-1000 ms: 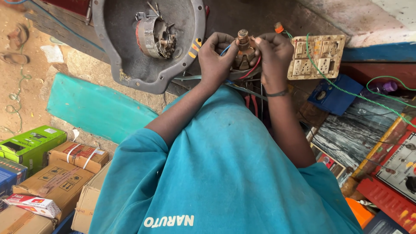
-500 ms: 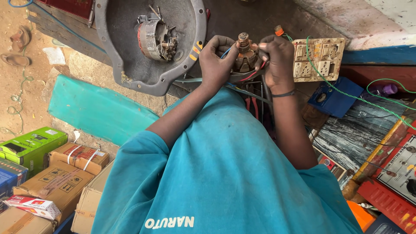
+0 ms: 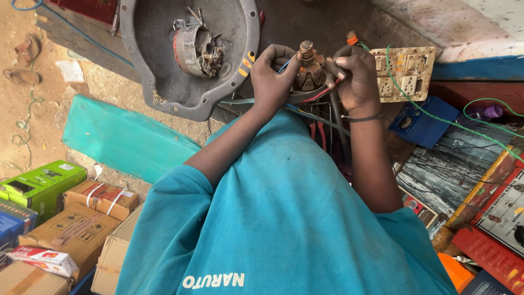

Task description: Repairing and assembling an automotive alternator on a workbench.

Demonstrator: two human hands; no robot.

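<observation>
Copper-wound motor core (image 3: 310, 74) stands upright between both hands, shaft end up. Left hand (image 3: 273, 76) grips its side; right hand (image 3: 355, 76) closes on wires (image 3: 319, 95) beside it, equally near, above a grey housing (image 3: 158, 82).

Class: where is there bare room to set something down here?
Free: the inside of the grey round housing left of its coil; the teal sheet. Crowded: wires around both hands, left hand, right hand, holding the small motor part.

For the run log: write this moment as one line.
left hand: grips motor core | right hand: pinches its wires | behind: grey housing, switch board
</observation>
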